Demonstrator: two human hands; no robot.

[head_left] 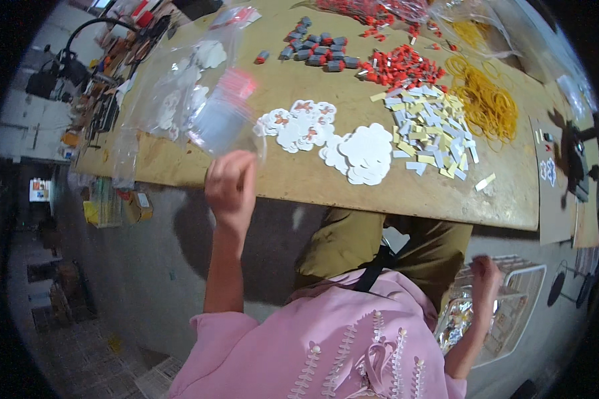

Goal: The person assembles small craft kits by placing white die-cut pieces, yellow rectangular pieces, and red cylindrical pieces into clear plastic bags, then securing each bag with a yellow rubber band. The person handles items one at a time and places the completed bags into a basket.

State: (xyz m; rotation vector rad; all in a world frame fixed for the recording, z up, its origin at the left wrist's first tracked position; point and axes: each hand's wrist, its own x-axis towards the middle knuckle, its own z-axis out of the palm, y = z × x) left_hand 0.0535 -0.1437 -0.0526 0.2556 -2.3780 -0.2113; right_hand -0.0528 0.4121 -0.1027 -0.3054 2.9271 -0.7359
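Note:
My left hand [231,185] is raised at the table's near edge, its fingers curled closed. Just beyond it lies a stack of clear plastic bags [221,118] with red tops. A faint, see-through edge shows beside the fingers, but what they hold is hidden. Low on the right, my right hand [487,274] hangs next to a white basket [536,292]; it is blurred, and its fingers cannot be made out. White flower-shaped cards [366,154] lie in a pile at the table's near middle. Beside them are similar cards with brown printed figures [305,125].
Small grey and pale-yellow strips [432,130] are heaped right of the cards. Behind them lie red small parts [406,66], grey-and-red cylinders [319,50] and yellow rubber bands [482,100]. A large clear bag [156,86] with white pieces covers the table's left. Shiny packets [460,319] fill the basket.

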